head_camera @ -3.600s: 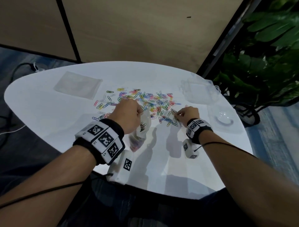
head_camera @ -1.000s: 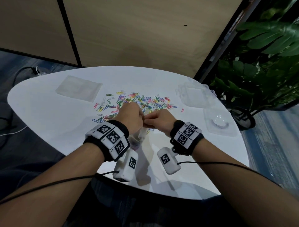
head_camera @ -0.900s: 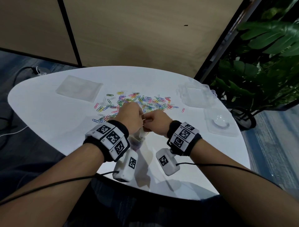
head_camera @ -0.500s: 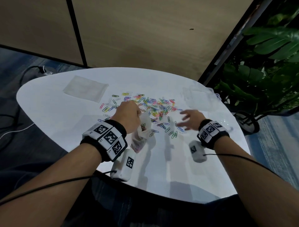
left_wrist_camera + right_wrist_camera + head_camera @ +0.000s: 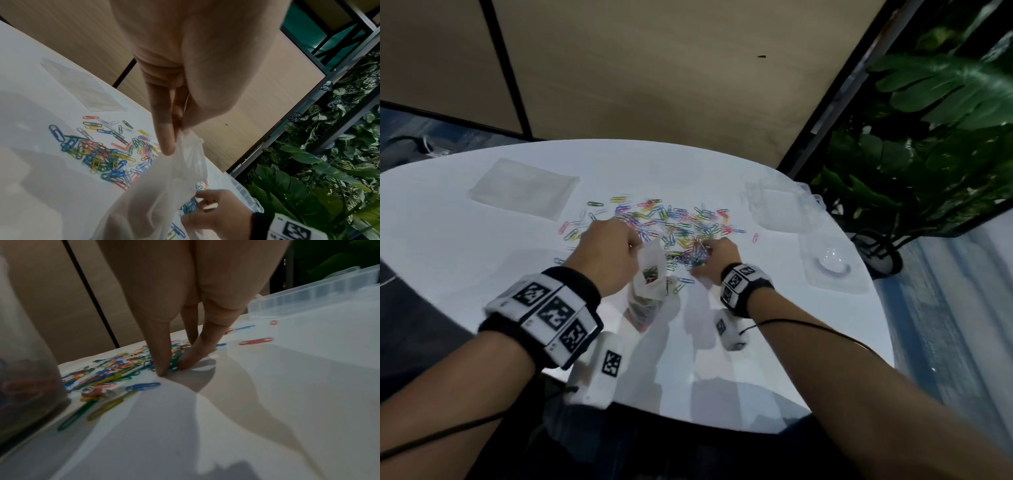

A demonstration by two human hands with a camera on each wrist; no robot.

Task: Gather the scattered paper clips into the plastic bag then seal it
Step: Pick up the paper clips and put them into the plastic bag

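Observation:
Many coloured paper clips (image 5: 678, 222) lie scattered across the middle of the white table (image 5: 448, 246). My left hand (image 5: 619, 250) holds a clear plastic bag (image 5: 649, 277) upright just above the table, pinching its rim between thumb and fingers (image 5: 166, 142). The bag (image 5: 164, 186) hangs open and has some clips in its bottom (image 5: 24, 382). My right hand (image 5: 709, 251) is down on the clip pile just right of the bag. Its thumb and fingertips (image 5: 162, 363) are closing round a bunch of clips (image 5: 174, 365) on the tabletop.
A flat stack of clear bags (image 5: 524, 192) lies at the back left. A clear plastic box (image 5: 780, 209) and a clear lid (image 5: 828, 270) sit at the right, near the table's edge. A leafy plant (image 5: 928, 154) stands beyond it.
My right hand left the bag's mouth, swung out to the right with fingers spread, then came back down onto the clips. The left hand has kept hold of the bag.

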